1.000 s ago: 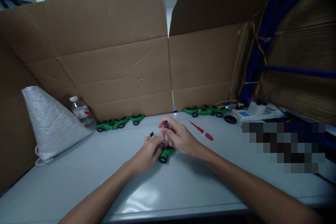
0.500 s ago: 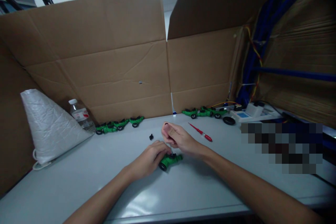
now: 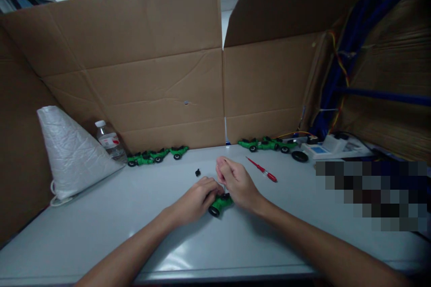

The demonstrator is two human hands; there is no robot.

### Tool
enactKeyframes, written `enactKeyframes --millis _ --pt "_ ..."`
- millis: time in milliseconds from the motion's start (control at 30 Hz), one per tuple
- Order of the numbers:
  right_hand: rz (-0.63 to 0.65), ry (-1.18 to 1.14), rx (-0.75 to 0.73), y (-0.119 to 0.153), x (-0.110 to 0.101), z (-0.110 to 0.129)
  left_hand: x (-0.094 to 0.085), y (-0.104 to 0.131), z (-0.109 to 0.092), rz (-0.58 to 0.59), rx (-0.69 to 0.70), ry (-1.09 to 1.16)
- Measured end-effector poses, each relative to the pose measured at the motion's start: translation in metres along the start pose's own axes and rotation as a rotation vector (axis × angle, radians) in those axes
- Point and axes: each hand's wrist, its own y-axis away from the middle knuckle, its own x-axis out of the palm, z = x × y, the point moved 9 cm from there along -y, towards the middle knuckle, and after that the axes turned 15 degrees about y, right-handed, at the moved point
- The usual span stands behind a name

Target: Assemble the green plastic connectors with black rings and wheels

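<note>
Head view: cardboard wall (image 3: 151,80) stands across the far side, creased, with an upright gap near the middle.
Table: pale, glossy top (image 3: 111,228), light reflected near the front edge.
Frame: blue metal (image 3: 325,112), at right, yellow and red wires running along it.
Bag: silvery white (image 3: 74,157), leaning at the table's left end, white cord at its base.
Right hand: closed in a fist (image 3: 235,184) around a thin tool (image 3: 225,187); metal shaft shows below, handle hidden by the fingers. Shaft points down at the toy.
Left hand: fingers narrow and bent (image 3: 202,197), holding the toy from its left side.
Power strip: white (image 3: 340,147), at the right rear, plug on top.
Bottle: clear, white cap, part-full (image 3: 109,141), just beside the bag.
Left row: green toy cars (image 3: 156,156), along the foot of the cardboard.
Right row: more green toy cars (image 3: 267,144), same edge, right of the gap.
Screwdriver: red (image 3: 262,170), lying beyond the right hand, tip toward the cardboard.
Toy in hand: green car (image 3: 219,205), black wheel facing front, on the table between the hands.
Ring: black (image 3: 299,156), near the strip.
Small piece: black (image 3: 198,172), beyond the left hand.
</note>
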Motion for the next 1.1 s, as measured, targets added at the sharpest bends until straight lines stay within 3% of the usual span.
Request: enactKeyframes --millis 167,300,500,767,933,1033,1100 --pt "-0.124 0.134 0.042 0.009 -0.005 -0.003 0.0 0.001 0.0 -0.017 0.001 -0.016" --pt "-0.09 0.114 0.04 0.009 -0.003 -0.004 0.0 0.0 0.003 -0.017 -0.004 -0.005" --pt "0.145 0.011 -0.066 0.001 0.009 0.004 -0.001 0.0 0.005 -0.012 -0.011 0.021" --pt "0.462 -0.293 -0.034 -0.004 0.02 -0.001 -0.005 -0.003 -0.014 0.05 0.028 0.062" --pt "0.371 -0.351 0.029 -0.008 0.019 -0.01 -0.012 -0.004 -0.008 0.02 -0.018 0.044" --pt "0.288 -0.221 0.019 -0.011 0.011 -0.007 -0.013 -0.002 -0.004 0.012 -0.034 0.024" --pt "0.189 -0.05 -0.065 -0.013 -0.002 0.002 -0.013 -0.001 -0.004 0.012 -0.034 0.007"
